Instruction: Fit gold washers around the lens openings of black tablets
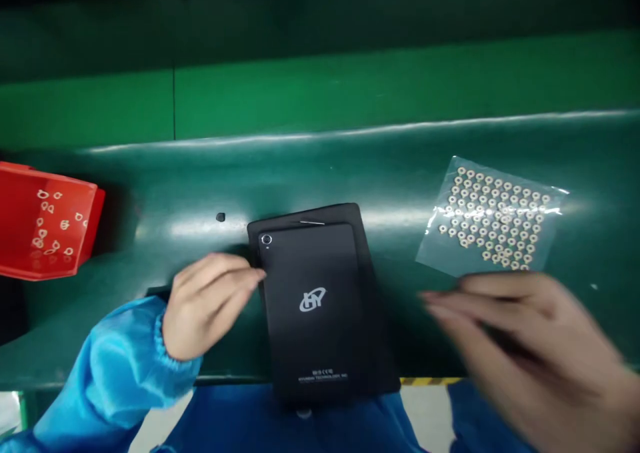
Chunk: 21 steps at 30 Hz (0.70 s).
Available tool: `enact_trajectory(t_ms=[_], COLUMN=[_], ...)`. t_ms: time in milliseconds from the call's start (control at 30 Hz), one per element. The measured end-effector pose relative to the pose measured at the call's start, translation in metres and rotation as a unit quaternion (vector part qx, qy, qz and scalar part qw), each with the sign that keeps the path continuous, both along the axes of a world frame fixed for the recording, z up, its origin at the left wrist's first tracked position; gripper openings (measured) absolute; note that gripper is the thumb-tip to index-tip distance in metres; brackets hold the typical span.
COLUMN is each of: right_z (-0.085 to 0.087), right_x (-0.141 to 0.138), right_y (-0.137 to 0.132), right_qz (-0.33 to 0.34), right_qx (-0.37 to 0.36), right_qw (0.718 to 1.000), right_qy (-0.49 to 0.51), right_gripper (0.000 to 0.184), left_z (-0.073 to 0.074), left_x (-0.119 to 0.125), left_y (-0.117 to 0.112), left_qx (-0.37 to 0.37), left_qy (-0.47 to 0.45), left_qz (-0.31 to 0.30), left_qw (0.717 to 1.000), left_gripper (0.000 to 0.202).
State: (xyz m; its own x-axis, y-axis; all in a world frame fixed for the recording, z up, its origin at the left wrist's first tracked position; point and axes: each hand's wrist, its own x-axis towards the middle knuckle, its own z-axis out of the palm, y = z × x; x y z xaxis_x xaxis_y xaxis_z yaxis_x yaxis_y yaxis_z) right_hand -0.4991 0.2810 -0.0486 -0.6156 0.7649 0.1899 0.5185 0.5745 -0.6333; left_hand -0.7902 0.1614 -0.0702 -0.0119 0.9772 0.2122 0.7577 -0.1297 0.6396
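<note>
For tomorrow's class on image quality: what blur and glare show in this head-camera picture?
In the head view, the right hand is heavily motion-blurred, the left hand only slightly; glare streaks the green bench; the tablet stays fairly sharp.

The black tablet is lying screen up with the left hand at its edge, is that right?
Not quite: the black tablet lies back up, not screen up. The head view shows its camera lens and HY logo facing upward. The left hand is at its edge, as you said.
</note>
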Motion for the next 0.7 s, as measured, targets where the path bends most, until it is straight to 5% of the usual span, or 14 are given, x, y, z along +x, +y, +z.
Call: enact_trajectory(t_ms=[100, 200, 533, 700], right_z=[0.011, 0.011, -0.003, 0.001], right_x=[-0.057, -0.091, -0.107, -0.117], right_y=[-0.008, -0.015, -0.022, -0.030], right_qz=[0.173, 0.233, 0.253, 0.265], right_qx=[-0.161, -0.260, -0.157, -0.189], right_qw=[0.966, 0.926, 0.949, 0.942], right_qy=[0.108, 0.147, 0.105, 0.082], right_gripper=[0.016, 0.011, 0.018, 0.026], left_z=[0.015, 0.021, 0.015, 0.018], left_x=[0.019, 0.023, 0.014, 0.014], left_y=[-0.002, -0.004, -0.008, -0.009], left_qx=[-0.062, -0.099, -0.090, -0.122], left_qy=[-0.154, -0.228, -0.259, -0.276], left_qz=[-0.022, -0.025, -0.012, -0.012], left_qw=[0.986, 0.968, 0.962, 0.953], left_gripper=[0.011, 0.009, 0.015, 0.016])
